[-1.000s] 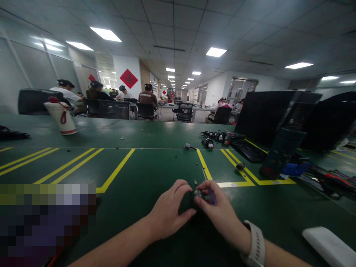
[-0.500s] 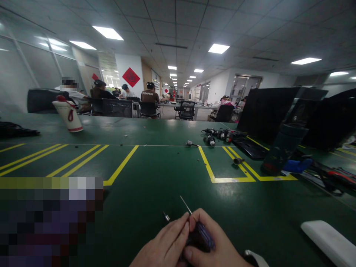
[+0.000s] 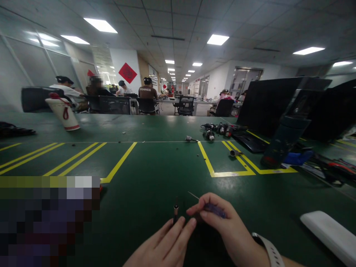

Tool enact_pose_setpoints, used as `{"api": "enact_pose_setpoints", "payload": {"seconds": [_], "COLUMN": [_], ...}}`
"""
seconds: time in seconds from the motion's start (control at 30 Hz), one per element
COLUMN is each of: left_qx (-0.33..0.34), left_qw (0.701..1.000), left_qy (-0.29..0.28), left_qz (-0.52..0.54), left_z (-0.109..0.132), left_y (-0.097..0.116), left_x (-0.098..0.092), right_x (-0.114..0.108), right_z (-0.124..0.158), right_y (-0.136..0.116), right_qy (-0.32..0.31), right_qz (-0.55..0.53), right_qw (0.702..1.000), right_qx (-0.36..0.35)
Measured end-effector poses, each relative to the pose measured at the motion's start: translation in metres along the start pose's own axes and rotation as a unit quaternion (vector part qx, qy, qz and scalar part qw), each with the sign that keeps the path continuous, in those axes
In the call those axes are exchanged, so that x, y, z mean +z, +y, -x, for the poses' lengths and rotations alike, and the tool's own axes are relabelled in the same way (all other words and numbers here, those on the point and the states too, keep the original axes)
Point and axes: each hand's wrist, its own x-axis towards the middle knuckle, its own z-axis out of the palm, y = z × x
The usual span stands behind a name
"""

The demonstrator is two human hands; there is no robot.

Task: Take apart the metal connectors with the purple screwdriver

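My right hand [image 3: 222, 226] is closed around a small screwdriver with a purple handle [image 3: 215, 210]; its thin metal shaft [image 3: 193, 195] points up and left over the green table. My left hand [image 3: 167, 244] sits just left of it, fingers stretched together, pinching a small dark cylindrical part with a metal band [image 3: 175, 211] that stands upright above the fingertips. A white watch [image 3: 271, 250] is on my right wrist. The two hands nearly touch near the bottom middle of the view.
The green table [image 3: 155, 174] carries yellow line markings. A white and red cup [image 3: 63, 115] stands far left, small metal parts [image 3: 217, 131] lie far centre-right, dark monitors [image 3: 267, 107] on the right, and a white object [image 3: 328, 233] at bottom right. People sit at desks behind.
The hands have come slightly apart and moved up in the view. The small dark part, lying on the table half a second ago, is now held upright at my left fingertips.
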Motion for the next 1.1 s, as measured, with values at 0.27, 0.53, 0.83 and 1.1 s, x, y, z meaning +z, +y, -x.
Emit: {"api": "enact_pose_setpoints", "payload": {"seconds": [0.27,0.53,0.83,1.1], "left_qx": [-0.086,-0.284,-0.153,0.051], "left_qw": [0.992,0.934,0.974,0.992], "left_qy": [0.055,0.006,0.002,-0.084], "left_qz": [0.076,0.218,0.166,0.08], "left_z": [0.008,0.02,0.012,-0.003], "left_y": [-0.006,-0.016,-0.016,-0.02], "left_x": [0.007,0.02,0.011,-0.01], "right_x": [-0.002,-0.028,-0.022,-0.001], "right_z": [0.001,0.031,0.026,-0.006], "right_y": [-0.001,0.022,0.034,0.005], "right_qy": [-0.003,-0.153,-0.188,-0.171], "right_qz": [0.199,0.366,0.499,0.507], "right_qw": [0.977,0.914,0.821,0.824], "right_qx": [-0.071,-0.084,-0.203,-0.186]}}
